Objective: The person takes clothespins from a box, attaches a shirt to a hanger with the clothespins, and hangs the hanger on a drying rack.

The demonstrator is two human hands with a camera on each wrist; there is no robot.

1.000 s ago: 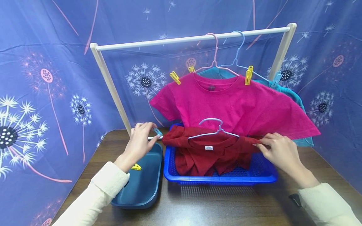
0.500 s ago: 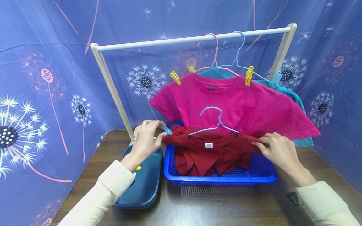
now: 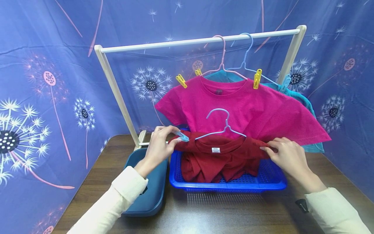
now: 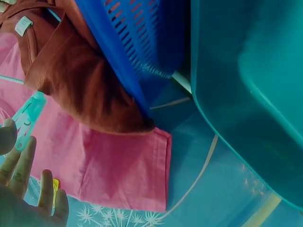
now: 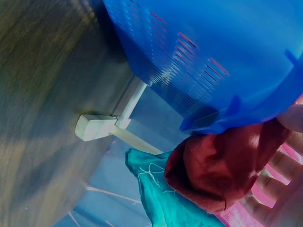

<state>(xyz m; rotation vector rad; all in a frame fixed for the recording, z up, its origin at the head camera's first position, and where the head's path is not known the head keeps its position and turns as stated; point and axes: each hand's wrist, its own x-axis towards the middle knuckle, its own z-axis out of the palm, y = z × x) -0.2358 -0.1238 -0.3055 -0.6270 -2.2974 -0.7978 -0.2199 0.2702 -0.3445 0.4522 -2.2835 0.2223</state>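
A light blue clothespin (image 3: 183, 137) is pinched between the thumb and fingers of my left hand (image 3: 159, 144), right at the left shoulder of a dark red T-shirt (image 3: 204, 167). The pin's tip meets the cloth edge beside the blue wire hanger (image 3: 226, 123), whose arms run into the shirt's neck while its hook stands up. My right hand (image 3: 287, 157) pinches the shirt's other shoulder or sleeve; in the right wrist view the red sleeve (image 5: 218, 165) hangs from those fingers. The shirt's lower part lies bunched in a blue basket (image 3: 228, 186).
Behind, a pink T-shirt (image 3: 222, 107) with yellow clothespins (image 3: 257, 79) and a teal garment (image 3: 314, 148) hang from the rack's white bar (image 3: 169, 43). A dark teal bin (image 3: 152, 203) stands left of the basket on the wooden table (image 3: 204, 217).
My left hand has moved right with the clothespin, from beside the sleeve to the shirt's shoulder. The hanger's hook has risen upright. My right hand has stayed nearly still.
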